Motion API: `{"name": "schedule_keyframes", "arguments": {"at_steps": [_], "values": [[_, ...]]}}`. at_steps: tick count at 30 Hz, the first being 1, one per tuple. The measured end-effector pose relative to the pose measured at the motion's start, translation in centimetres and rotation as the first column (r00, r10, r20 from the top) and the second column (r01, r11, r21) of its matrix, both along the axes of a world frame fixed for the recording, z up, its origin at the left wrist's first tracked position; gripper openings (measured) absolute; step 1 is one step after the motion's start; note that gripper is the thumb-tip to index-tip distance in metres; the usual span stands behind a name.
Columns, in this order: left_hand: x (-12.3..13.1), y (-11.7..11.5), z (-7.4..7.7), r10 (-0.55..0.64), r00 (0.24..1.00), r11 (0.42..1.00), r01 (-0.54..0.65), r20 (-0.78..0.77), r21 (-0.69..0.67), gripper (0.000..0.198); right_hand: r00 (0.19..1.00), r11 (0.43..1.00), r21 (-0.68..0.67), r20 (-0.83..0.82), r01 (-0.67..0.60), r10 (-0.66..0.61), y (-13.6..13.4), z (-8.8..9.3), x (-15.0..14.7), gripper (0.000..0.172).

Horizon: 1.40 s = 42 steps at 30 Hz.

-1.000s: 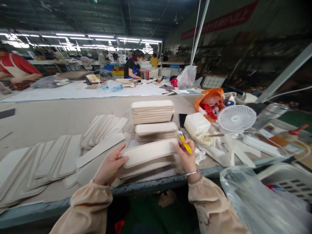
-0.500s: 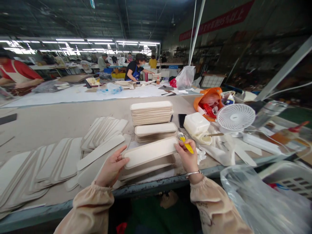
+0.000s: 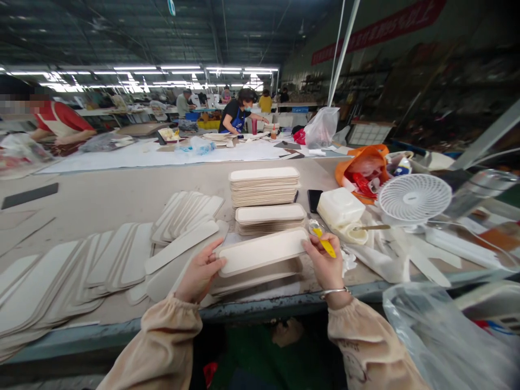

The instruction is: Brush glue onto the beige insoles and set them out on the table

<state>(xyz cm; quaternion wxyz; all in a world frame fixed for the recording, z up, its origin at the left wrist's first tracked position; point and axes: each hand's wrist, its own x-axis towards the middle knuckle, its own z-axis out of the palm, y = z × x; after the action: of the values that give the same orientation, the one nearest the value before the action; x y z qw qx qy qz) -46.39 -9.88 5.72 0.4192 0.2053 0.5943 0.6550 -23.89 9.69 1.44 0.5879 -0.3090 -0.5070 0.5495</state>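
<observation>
A long cream panel with rounded corners (image 3: 264,251) is held level between my two hands, raised slightly above the table's near edge. Its left end is pinched by my left hand (image 3: 203,270), thumb on top and index finger extended. At the other end, my right hand (image 3: 325,260) grips the corner and also has a yellow-handled tool (image 3: 325,242) tucked in its fingers; the tool's metal head points away, its kind unclear. Under the panel lie more similar pieces, partly hidden. Just behind it stand a low stack of panels (image 3: 271,215) and a taller stack (image 3: 265,184).
Fanned rows of panels (image 3: 122,254) cover the table's left side. On the right are a white plastic container (image 3: 340,208), a phone (image 3: 314,201), a white fan (image 3: 414,199) and an orange bag (image 3: 357,168). A plastic bag (image 3: 426,330) hangs by the near edge. Co-workers stand across the table.
My view has swung a little left, so everything sits farther right in the picture. Both hands keep their hold on the panel, with little other visible change.
</observation>
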Motion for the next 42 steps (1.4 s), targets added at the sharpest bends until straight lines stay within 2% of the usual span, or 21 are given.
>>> {"name": "schedule_keyframes", "arguments": {"at_steps": [7, 10, 13, 16, 18, 20, 23, 26, 30, 35, 39, 42], "values": [[-0.2, 0.0, -1.0, -0.002, 1.000, 1.000, 0.002, -0.024, 0.001, 0.085, 0.999, 1.000, -0.003, -0.048, 0.014, -0.014, 0.0, -0.2, 0.0, 0.052], [-0.3, 0.0, -1.1, 0.002, 1.000, 1.000, -0.003, 0.028, 0.026, 0.084, 0.999, 1.000, 0.009, -0.047, 0.012, -0.012, 0.0, -0.2, 0.1, 0.053], [-0.3, -0.3, -0.6, -0.034, 0.994, 0.997, 0.026, 0.103, 0.078, 0.075, 0.997, 0.999, 0.013, -0.066, 0.032, -0.032, 0.0, -0.1, 0.2, 0.054], [0.1, -1.1, 0.0, -0.187, 0.965, 0.979, 0.167, 0.183, 0.120, 0.058, 0.997, 0.999, 0.019, -0.074, 0.029, -0.027, -0.2, 0.4, 0.4, 0.054], [0.8, -1.7, 0.1, -0.302, 0.931, 0.951, 0.278, 0.205, 0.136, 0.053, 0.998, 0.999, 0.035, -0.067, -0.016, 0.018, -0.5, 0.8, 0.6, 0.052], [2.0, -2.3, -0.2, -0.400, 0.884, 0.916, 0.379, 0.241, 0.131, 0.052, 0.995, 0.996, 0.036, -0.051, -0.085, 0.087, -1.0, 1.2, 0.9, 0.050], [4.3, -2.9, -1.0, -0.539, 0.771, 0.836, 0.539, 0.340, 0.102, 0.055, 0.981, 0.981, 0.010, 0.001, -0.195, 0.195, -2.0, 1.9, 1.3, 0.049], [7.0, -3.4, -1.9, -0.599, 0.717, 0.784, 0.615, 0.356, 0.080, 0.055, 0.961, 0.963, -0.016, 0.059, -0.270, 0.271, -3.1, 2.8, 1.9, 0.050], [10.2, -4.5, -3.0, -0.538, 0.763, 0.826, 0.562, 0.358, 0.042, 0.052, 0.945, 0.947, -0.019, 0.056, -0.322, 0.323, -4.8, 3.7, 2.8, 0.050], [13.0, -7.0, -3.7, -0.464, 0.816, 0.876, 0.479, 0.346, 0.044, 0.054, 0.936, 0.937, -0.016, 0.041, -0.349, 0.350, -7.5, 3.9, 3.6, 0.049], [13.9, -9.1, -3.0, -0.464, 0.818, 0.882, 0.464, 0.338, 0.088, 0.055, 0.947, 0.950, 0.003, 0.073, -0.313, 0.312, -9.4, 4.3, 3.8, 0.048], [14.3, -10.8, -2.0, -0.436, 0.846, 0.898, 0.428, 0.306, 0.097, 0.052, 0.937, 0.940, 0.024, 0.102, -0.339, 0.335, -10.8, 5.2, 4.5, 0.048]]}}
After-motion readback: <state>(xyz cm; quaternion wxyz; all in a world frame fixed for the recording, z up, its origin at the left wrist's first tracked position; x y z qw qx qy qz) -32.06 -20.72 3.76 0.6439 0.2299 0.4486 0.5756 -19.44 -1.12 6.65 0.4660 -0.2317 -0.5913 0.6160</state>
